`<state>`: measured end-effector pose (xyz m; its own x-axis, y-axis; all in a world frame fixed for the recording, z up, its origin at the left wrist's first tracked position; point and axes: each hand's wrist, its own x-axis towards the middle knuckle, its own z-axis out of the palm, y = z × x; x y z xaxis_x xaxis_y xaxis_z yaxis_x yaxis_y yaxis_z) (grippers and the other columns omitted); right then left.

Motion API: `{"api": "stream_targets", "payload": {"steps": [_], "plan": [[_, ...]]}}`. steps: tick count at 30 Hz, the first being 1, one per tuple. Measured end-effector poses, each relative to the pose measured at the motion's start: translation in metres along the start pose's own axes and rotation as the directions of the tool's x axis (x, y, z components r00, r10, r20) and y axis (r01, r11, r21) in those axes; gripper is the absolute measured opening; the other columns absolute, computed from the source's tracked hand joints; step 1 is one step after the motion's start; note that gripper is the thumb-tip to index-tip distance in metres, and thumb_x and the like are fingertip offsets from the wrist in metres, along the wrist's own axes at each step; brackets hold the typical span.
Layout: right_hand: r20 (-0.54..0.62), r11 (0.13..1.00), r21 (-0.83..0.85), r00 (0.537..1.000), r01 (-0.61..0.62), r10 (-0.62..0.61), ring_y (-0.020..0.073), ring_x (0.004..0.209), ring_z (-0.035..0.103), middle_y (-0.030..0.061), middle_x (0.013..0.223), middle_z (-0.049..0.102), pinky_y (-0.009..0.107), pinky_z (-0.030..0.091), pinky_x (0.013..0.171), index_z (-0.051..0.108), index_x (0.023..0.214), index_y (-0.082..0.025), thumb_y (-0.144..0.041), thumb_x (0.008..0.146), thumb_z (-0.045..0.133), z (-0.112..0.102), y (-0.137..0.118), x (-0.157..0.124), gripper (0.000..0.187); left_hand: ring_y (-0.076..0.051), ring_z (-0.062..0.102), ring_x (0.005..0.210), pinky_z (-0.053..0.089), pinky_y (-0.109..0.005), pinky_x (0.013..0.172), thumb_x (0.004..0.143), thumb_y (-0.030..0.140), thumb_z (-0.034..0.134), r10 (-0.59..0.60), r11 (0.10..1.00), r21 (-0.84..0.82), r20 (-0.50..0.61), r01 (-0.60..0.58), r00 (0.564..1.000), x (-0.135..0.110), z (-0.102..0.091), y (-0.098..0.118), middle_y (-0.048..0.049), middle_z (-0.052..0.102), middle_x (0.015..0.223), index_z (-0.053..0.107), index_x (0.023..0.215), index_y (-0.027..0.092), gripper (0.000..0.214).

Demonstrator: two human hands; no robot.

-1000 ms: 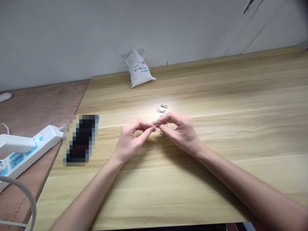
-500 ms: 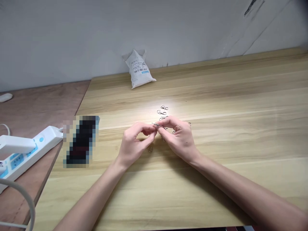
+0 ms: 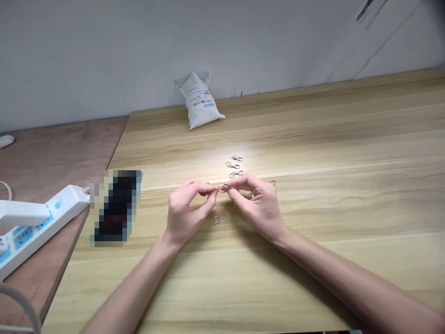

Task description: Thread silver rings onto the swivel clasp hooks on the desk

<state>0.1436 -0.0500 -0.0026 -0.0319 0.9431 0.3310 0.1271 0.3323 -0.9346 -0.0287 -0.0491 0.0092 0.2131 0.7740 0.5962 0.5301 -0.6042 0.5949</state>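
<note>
My left hand (image 3: pixel 187 208) and my right hand (image 3: pixel 257 204) meet over the middle of a light wooden table (image 3: pixel 313 153). The right hand pinches a small metal clasp (image 3: pixel 230 186) between thumb and forefinger. The left hand's fingertips are pinched together right beside it, on a tiny metal ring (image 3: pixel 221 189) that barely shows. A loose ring (image 3: pixel 216 220) lies on the table just below the hands. Several finished clasps (image 3: pixel 234 166) lie in a row just beyond the hands, and another ring (image 3: pixel 273 183) lies right of the right hand.
A white sealed bag (image 3: pixel 199 99) with a barcode label leans at the wall at the back. A blurred dark object (image 3: pixel 116 206) lies at the table's left edge. A white power strip (image 3: pixel 31 222) and cable sit on the lower brown table at left.
Both hands stay pinched together on the small parts. They have shifted slightly down and to the left, and the view has tipped a little.
</note>
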Motion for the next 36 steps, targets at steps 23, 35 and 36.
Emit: {"api": "stream_targets", "payload": {"steps": [23,35,36], "plan": [[0.466,0.739,-0.352,0.792,0.575,-0.395,0.0168,0.086,0.067,0.0037,0.083,0.075,0.032,0.049,0.077,0.070,0.088,-0.018,-0.015,0.091,0.058,-0.017,0.020,0.013,0.012,-0.018,0.065,0.087,0.054,-0.036,0.076,0.087,0.020,0.066,-0.144,0.989,-0.018,0.170,0.149,0.975,0.001,-0.009,-0.031,-0.0048,0.074,0.090,0.072,0.086,0.022,0.006],[0.500,0.671,-0.511,0.821,0.537,-0.277,0.0185,0.088,0.058,0.0043,0.095,0.072,0.034,0.041,0.080,0.071,0.090,-0.021,-0.021,0.093,0.056,-0.029,0.019,0.019,0.015,-0.020,0.057,0.099,0.049,-0.039,0.087,0.087,0.020,0.065,-0.146,0.987,0.098,0.223,0.127,0.964,0.001,-0.010,-0.028,-0.0048,0.067,0.102,0.071,0.088,0.023,0.007],[0.502,0.665,-0.514,0.819,0.541,-0.278,0.0184,0.087,0.057,0.0047,0.094,0.071,0.034,0.041,0.080,0.071,0.089,-0.020,-0.021,0.093,0.056,-0.029,0.017,0.020,0.016,-0.020,0.057,0.100,0.048,-0.039,0.087,0.087,0.021,0.065,-0.142,0.987,0.106,0.227,0.121,0.964,0.002,-0.009,-0.028,-0.0047,0.067,0.102,0.071,0.088,0.023,0.007]]}}
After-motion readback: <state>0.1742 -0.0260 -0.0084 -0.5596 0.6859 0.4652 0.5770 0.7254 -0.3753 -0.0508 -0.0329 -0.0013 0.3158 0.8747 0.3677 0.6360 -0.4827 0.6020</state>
